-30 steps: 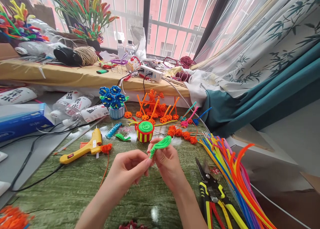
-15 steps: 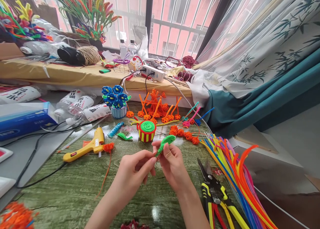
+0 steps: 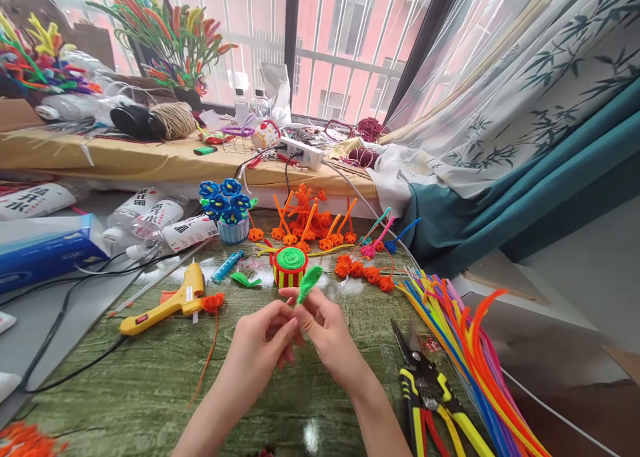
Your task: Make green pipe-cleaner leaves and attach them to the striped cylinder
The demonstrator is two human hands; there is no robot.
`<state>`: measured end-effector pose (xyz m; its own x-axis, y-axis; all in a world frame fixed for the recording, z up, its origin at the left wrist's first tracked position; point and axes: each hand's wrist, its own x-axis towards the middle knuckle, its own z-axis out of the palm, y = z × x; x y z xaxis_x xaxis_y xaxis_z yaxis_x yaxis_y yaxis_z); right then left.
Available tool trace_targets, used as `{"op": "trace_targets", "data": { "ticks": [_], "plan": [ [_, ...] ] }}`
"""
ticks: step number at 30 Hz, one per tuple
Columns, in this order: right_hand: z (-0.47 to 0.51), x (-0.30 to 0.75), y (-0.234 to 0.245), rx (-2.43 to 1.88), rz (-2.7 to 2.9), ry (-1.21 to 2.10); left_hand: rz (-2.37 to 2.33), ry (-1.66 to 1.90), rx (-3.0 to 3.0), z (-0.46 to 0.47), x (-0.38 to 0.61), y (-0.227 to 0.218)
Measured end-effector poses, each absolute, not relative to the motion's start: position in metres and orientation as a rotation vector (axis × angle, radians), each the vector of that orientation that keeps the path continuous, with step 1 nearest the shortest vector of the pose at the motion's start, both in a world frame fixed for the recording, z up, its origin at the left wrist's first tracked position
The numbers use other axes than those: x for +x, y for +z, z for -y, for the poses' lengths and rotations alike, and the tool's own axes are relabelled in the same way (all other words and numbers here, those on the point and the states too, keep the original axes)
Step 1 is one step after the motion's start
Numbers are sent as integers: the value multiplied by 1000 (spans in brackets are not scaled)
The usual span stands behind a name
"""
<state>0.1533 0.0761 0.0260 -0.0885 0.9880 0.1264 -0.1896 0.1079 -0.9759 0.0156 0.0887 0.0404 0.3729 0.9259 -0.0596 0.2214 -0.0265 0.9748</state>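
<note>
A green pipe-cleaner leaf (image 3: 311, 281) stands tip up between my hands, in front of the small round pot. My left hand (image 3: 264, 330) is closed in a pinch at the leaf's lower end, which the fingers mostly hide. My right hand (image 3: 327, 330) grips the leaf's base too, thumb against fingers. Just beyond them sits a pot with a red and yellow striped side and a coiled green top (image 3: 291, 260). To its left lies another green leaf piece (image 3: 246, 280), near a blue lighter-like stick (image 3: 227, 266).
A yellow glue gun (image 3: 187, 294) with its cord lies left. Black and yellow pliers (image 3: 425, 377) and a bundle of coloured pipe cleaners (image 3: 465, 337) are at right. Orange pipe-cleaner flowers (image 3: 305, 220) and a pot of blue flowers (image 3: 233, 227) stand behind. Plastic bottles (image 3: 190, 232) lie at left.
Both hands have shifted slightly left and down with the leaf. The leaf is now more upright, and my right fingers have moved down toward its base. The view has shifted slightly.
</note>
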Motion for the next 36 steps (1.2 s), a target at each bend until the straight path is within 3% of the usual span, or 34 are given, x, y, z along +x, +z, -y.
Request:
{"op": "trace_targets", "data": {
  "ticks": [6, 13, 25, 36],
  "plan": [
    [-79, 159, 27, -1091, 1337, 1063, -1197, 837, 1619, -101, -4, 40],
    [-75, 160, 33, -1034, 1573, 1176, -1067, 933, 1373, -100, -2, 50],
    [-79, 155, 25, -1197, 1313, 1051, -1029, 1105, 918, -95, 0, 54],
    [-78, 147, 23, -1155, 1199, 1173, -997, 1112, 779, -97, 1, 51]
  ]
}}
